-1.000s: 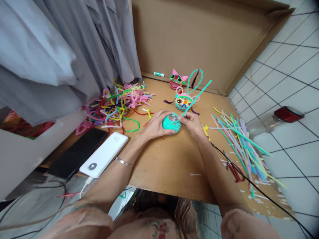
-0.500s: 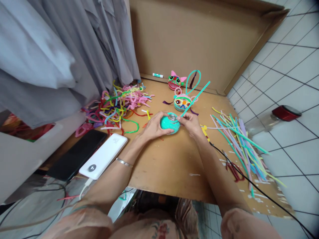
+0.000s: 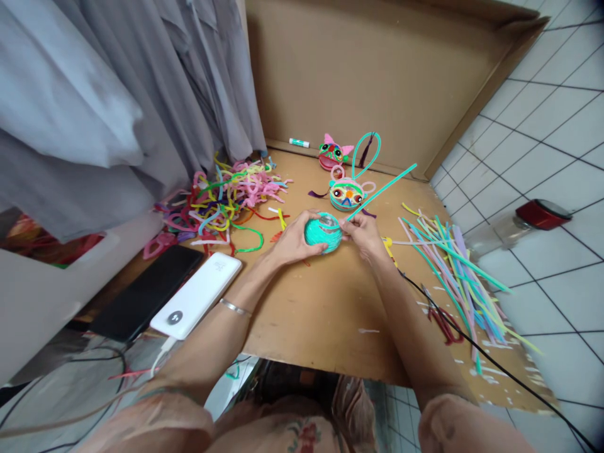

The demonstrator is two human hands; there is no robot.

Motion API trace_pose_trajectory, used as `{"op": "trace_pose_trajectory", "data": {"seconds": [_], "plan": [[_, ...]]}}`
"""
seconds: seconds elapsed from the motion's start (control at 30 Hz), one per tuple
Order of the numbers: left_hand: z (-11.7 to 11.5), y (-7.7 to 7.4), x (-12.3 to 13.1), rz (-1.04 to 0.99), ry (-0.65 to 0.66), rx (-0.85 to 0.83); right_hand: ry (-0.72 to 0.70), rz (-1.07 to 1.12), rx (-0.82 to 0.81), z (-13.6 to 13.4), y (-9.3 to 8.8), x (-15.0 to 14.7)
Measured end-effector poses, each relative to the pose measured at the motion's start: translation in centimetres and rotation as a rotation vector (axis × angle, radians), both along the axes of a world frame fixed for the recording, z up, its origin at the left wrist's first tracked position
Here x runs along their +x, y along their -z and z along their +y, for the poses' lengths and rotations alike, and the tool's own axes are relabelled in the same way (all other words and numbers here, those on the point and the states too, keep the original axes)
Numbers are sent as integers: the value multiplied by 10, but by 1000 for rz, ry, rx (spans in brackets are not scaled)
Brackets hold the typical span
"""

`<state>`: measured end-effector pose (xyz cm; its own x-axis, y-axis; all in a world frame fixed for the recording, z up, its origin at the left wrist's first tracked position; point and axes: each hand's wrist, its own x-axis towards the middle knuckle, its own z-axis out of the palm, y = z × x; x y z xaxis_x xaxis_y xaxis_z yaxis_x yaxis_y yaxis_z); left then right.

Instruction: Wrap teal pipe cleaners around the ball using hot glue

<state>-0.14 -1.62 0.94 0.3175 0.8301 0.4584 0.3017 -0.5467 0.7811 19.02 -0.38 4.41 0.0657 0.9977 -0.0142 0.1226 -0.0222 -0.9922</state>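
My left hand [image 3: 296, 238] wraps around a round body coiled in turquoise pipe cleaner [image 3: 319, 238], its thumb across the near side. A clear or shiny patch shows on top of this body. My right hand [image 3: 361, 231] pinches a turquoise pipe cleaner [image 3: 389, 187] close to the body's right edge; the free end sticks out up and to the right. Just beyond the hands stands a round animal-face figure [image 3: 346, 195] with pink loop ears and a tall turquoise loop. Behind it sits a second face figure [image 3: 331, 153] with pink pointed ears.
Tangled pipe cleaners [image 3: 236, 195] are heaped at left, near a black phone [image 3: 146, 292] and a white power bank [image 3: 198, 296]. Straight pipe cleaners [image 3: 457, 277] lie at right beside red-handled scissors [image 3: 443, 322]. A black cable [image 3: 491, 353] crosses there. A glue stick [image 3: 299, 143] lies at the back.
The free end of the turquoise pipe cleaner has swung right and lower. The coiled body is tilted slightly differently in my left hand, and my right hand has shifted only a little.
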Motion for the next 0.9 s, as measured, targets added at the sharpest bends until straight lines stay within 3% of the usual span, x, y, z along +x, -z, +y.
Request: {"op": "trace_pose_trajectory", "data": {"seconds": [0.6,0.7,0.83,0.9], "plan": [[-3,3,11,-62,-98,-87,-27,-85,50,-1,-1,-1],[-1,6,10,-87,-114,-99,-8,-281,64,-4,-7,2],[4,11,9,-143,-149,-126,-94,-640,136,-13,-22,10],[6,12,9,-172,-168,-135,-101,-681,215,-20,-34,13]]}}
